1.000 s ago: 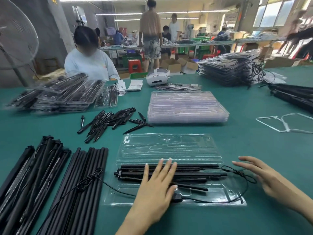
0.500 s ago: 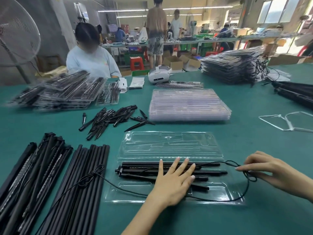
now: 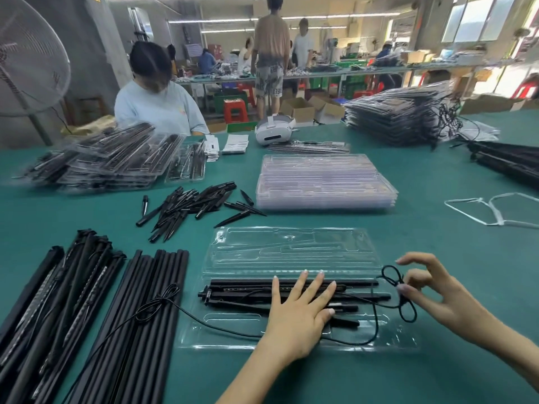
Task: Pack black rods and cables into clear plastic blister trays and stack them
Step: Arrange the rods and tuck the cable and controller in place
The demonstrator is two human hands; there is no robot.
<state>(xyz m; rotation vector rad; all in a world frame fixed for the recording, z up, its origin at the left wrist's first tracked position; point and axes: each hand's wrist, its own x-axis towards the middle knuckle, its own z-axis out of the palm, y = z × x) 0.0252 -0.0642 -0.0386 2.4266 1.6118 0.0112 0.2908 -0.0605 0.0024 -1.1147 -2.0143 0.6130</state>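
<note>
Lifted since the earlier frame, the right hand [image 3: 437, 293] pinches the looped black cable [image 3: 394, 277] above the clear blister tray [image 3: 291, 249] on the green tabletop [image 3: 437, 228]. Left hand [image 3: 297, 313], fingers spread flat, presses the black rods [image 3: 233, 290] lying lengthwise in the tray's near half.

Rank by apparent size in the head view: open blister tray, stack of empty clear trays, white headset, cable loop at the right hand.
1. open blister tray, though it is nearest the camera
2. stack of empty clear trays, farther back, so the real order of these two is unsure
3. white headset
4. cable loop, pinched by the right hand
</note>
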